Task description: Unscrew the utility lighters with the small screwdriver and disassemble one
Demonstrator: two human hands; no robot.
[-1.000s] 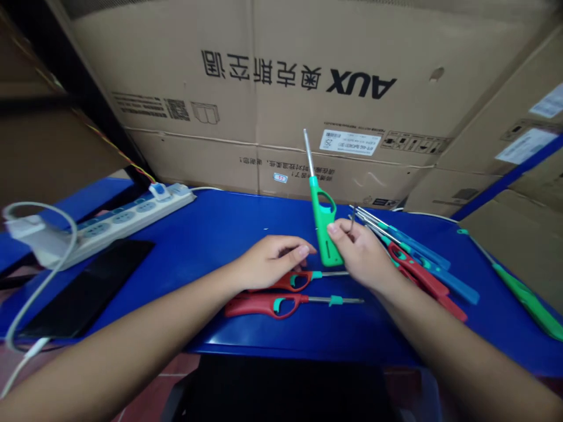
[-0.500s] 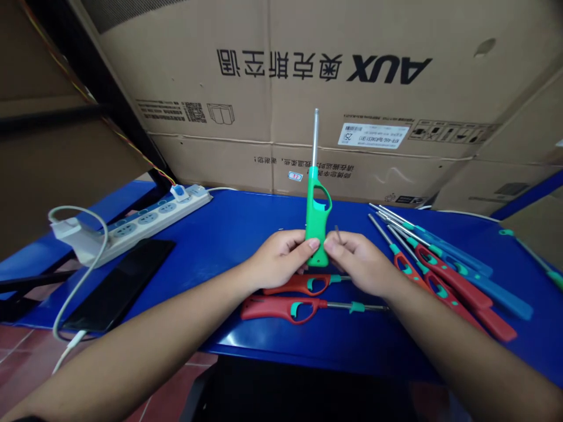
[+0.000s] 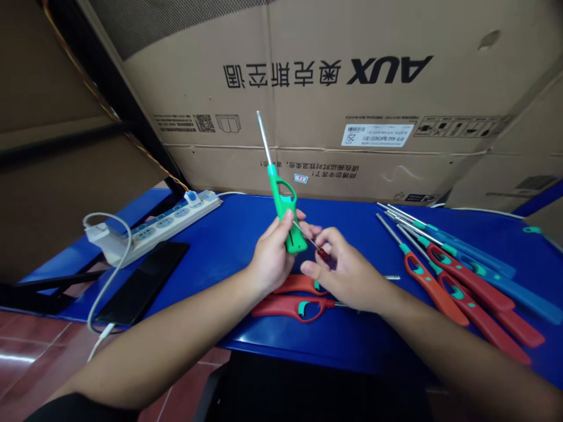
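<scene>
Blue workbench [image 3: 352,234]: red and blue utility lighters [image 3: 470,281] are left lying. A green lighter [image 3: 284,211] is clasped, tilted, by the curled fingers of the left hand [image 3: 270,258]; a thin red-tipped tool [image 3: 322,253], probably a screwdriver, is pinched against it by the right hand [image 3: 347,278].

My left hand [image 3: 270,261] grips a green utility lighter [image 3: 284,214] tilted above the blue table [image 3: 229,234], its metal nozzle [image 3: 264,138] angled up. My right hand [image 3: 347,275] pinches a small red-handled screwdriver [image 3: 322,252], its thin shaft [image 3: 305,234] reaching the lighter's body.
</scene>
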